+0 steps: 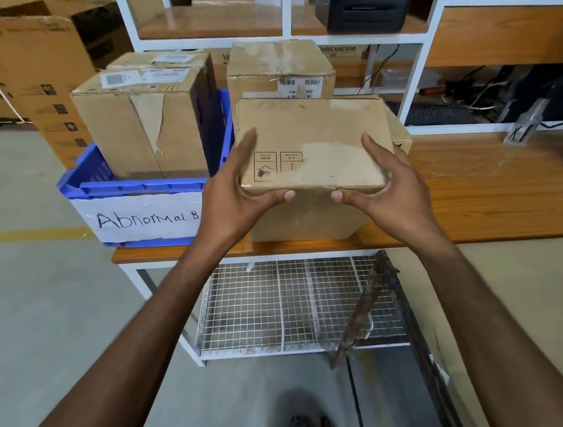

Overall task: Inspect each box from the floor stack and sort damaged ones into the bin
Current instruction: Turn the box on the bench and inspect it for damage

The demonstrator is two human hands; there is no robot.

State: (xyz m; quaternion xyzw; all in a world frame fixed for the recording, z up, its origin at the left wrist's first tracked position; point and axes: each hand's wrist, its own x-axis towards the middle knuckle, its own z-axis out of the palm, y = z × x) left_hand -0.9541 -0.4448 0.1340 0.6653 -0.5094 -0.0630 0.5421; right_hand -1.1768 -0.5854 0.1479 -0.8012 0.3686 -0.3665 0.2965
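Note:
I hold a small flat cardboard box (313, 141) with clear tape and printed handling symbols in front of me, above the table edge. My left hand (238, 189) grips its left side, thumb along the edge and fingers underneath. My right hand (388, 185) grips its right side the same way. To the left stands a blue bin (132, 190) with a white label reading "Abnormal B…". Inside the bin sits a larger box (138, 126) with torn tape and shipping labels.
Under the held box a cardboard box (307, 219) rests on the wooden table (499, 195), another box (279, 70) behind it. White shelving holds a black printer (363, 6), keyboard and cables. A wire-mesh rack (285, 309) lies under the table. Large cartons stand at left.

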